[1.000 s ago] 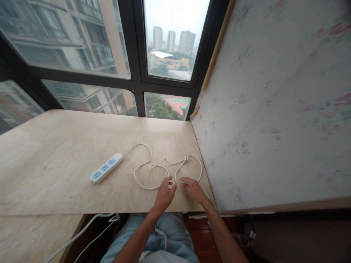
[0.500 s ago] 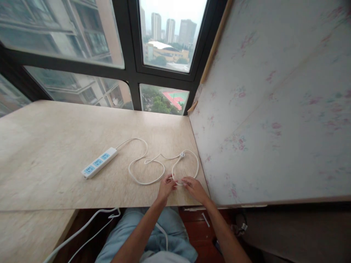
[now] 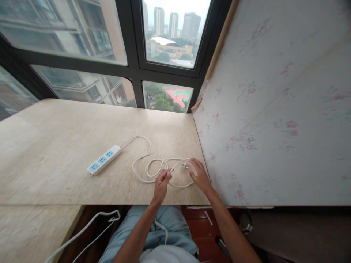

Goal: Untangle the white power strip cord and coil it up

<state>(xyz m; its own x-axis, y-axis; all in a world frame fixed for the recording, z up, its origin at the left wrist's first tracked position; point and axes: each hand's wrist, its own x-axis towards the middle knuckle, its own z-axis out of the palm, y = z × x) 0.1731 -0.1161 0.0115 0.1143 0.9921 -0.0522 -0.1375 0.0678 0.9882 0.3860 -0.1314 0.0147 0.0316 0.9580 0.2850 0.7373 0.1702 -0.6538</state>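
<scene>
A white power strip (image 3: 104,160) with blue socket faces lies slantwise on the stone sill. Its white cord (image 3: 142,156) winds in loose loops toward my hands. My left hand (image 3: 161,182) is closed on the cord, a little behind the plug. From there the plug (image 3: 185,166) sticks out to the right, its metal pins facing my other hand. My right hand (image 3: 200,176) has its fingers apart, beside the plug and over the right part of a cord loop. Whether its fingertips touch the cord, I cannot tell.
The beige sill (image 3: 68,128) ends at a dark-framed window (image 3: 137,73) at the back. A flowered wall panel (image 3: 263,128) borders it on the right. Below the front edge, a white cable (image 3: 90,221) hangs at the left; a dark object (image 3: 222,246) lies on the floor.
My left hand has closed on the cord near the plug. My right hand has moved right and up, away from the left, and opened. The cord loops have shifted, and the plug now points right.
</scene>
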